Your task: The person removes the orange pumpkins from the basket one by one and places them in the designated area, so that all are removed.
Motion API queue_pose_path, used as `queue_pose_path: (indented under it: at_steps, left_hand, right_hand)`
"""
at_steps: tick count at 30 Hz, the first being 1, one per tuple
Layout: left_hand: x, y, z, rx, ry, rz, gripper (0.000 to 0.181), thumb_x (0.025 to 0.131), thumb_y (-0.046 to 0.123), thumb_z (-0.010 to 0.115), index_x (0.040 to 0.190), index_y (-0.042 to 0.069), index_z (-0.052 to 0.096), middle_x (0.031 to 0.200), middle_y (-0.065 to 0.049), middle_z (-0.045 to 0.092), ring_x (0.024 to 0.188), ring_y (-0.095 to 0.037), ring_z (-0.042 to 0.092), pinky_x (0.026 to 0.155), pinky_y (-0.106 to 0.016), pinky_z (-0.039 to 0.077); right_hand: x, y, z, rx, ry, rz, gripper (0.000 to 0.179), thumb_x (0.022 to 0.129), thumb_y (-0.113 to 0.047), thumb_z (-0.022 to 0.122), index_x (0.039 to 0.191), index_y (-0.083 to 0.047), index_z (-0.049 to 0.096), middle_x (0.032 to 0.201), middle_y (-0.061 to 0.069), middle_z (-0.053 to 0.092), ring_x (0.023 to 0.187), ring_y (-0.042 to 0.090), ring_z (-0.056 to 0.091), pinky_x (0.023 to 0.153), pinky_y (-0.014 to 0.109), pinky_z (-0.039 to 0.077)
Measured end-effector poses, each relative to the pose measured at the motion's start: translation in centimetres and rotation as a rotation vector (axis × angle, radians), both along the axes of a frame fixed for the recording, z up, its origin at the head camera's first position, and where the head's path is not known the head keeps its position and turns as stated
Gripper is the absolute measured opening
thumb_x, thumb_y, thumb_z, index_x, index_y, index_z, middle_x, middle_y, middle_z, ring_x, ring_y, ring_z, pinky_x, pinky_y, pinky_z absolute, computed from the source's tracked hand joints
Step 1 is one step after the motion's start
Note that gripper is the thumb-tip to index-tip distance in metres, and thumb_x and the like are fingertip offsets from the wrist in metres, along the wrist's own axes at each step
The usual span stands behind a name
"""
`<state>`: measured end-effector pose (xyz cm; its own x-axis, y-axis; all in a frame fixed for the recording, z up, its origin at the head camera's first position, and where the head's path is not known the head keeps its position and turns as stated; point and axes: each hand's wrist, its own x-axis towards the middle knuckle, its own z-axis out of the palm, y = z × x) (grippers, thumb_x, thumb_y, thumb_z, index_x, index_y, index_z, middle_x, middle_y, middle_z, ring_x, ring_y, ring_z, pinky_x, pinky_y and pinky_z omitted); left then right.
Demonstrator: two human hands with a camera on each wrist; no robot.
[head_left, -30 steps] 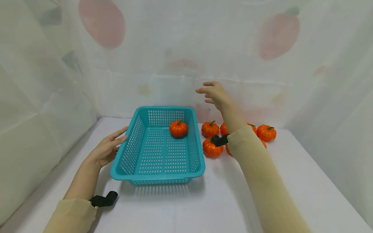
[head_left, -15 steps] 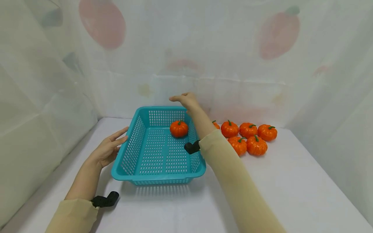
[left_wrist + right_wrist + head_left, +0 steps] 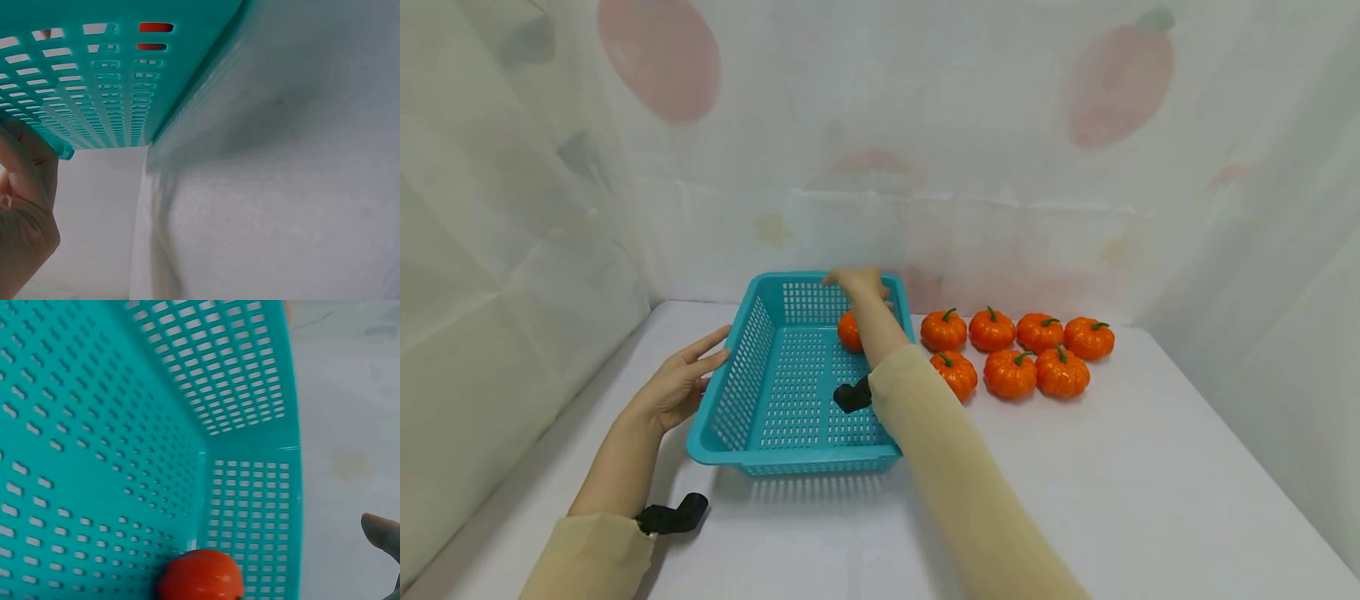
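A turquoise plastic basket with slotted walls stands on the white table. Inside it, at the back right, lies a small orange pumpkin with a glossy skin, partly hidden behind my right forearm. My left hand touches the basket's left rim with extended fingers. My right hand is over the basket's back right corner, just above the pumpkin. In the right wrist view, the tip of the right thumb shows outside the rim with nothing against it; the pumpkin sits in the corner below.
Several more small orange pumpkins stand in two rows right of the basket. White cloth with faded fruit prints hangs behind the table and along both sides.
My right hand has swung left and down from above the row of pumpkins to the basket's back right corner, uncovering the pumpkins on the table. My left hand and the basket stay in place.
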<state>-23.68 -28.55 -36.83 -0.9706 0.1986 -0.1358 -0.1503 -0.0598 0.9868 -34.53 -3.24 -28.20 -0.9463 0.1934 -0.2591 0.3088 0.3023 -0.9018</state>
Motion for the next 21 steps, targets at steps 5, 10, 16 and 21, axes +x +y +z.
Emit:
queue_pose_path:
  at_steps: [5, 10, 16, 21]
  left_hand:
    - [0.1, 0.2, 0.0, 0.002, 0.003, -0.003, 0.069, 0.103, 0.028, 0.052, 0.16, 0.021, 0.014, 0.097, 0.01, 0.071, 0.078, -0.009, 0.071, 0.068, -0.025, 0.06]
    - [0.1, 0.3, 0.1, 0.004, 0.009, -0.01, 0.068, 0.103, 0.027, 0.052, 0.16, 0.022, 0.014, 0.098, 0.01, 0.071, 0.079, -0.009, 0.071, 0.068, -0.025, 0.06]
    - [0.1, 0.3, 0.0, -0.022, 0.015, -0.011, 0.068, 0.103, 0.029, 0.052, 0.16, 0.023, 0.015, 0.099, 0.01, 0.071, 0.08, -0.009, 0.071, 0.069, -0.026, 0.06]
    - [0.2, 0.3, 0.0, -0.031, 0.023, -0.015, 0.067, 0.103, 0.029, 0.052, 0.16, 0.023, 0.015, 0.1, 0.011, 0.071, 0.081, -0.008, 0.071, 0.069, -0.026, 0.06]
  right_hand:
    - [0.5, -0.2, -1.1, 0.049, -0.077, -0.052, 0.095, 0.08, -0.048, 0.078, 0.154, -0.012, 0.031, 0.16, 0.018, 0.028, 0.149, 0.042, 0.022, 0.121, 0.057, 0.026]
    - [0.5, -0.1, -2.1, 0.065, -0.094, -0.056, 0.102, 0.079, -0.053, 0.077, 0.156, -0.012, 0.025, 0.162, 0.019, 0.022, 0.149, 0.041, 0.021, 0.122, 0.058, 0.026]
    - [0.4, 0.1, -3.2, 0.059, -0.099, -0.039, 0.1, 0.081, -0.045, 0.078, 0.156, -0.007, 0.024, 0.161, 0.021, 0.024, 0.147, 0.04, 0.027, 0.12, 0.055, 0.032]
    - [0.2, 0.8, -4.0, 0.01, -0.127, 0.032, 0.097, 0.083, -0.033, 0.078, 0.156, -0.003, 0.021, 0.161, 0.022, 0.023, 0.146, 0.037, 0.029, 0.121, 0.05, 0.033]
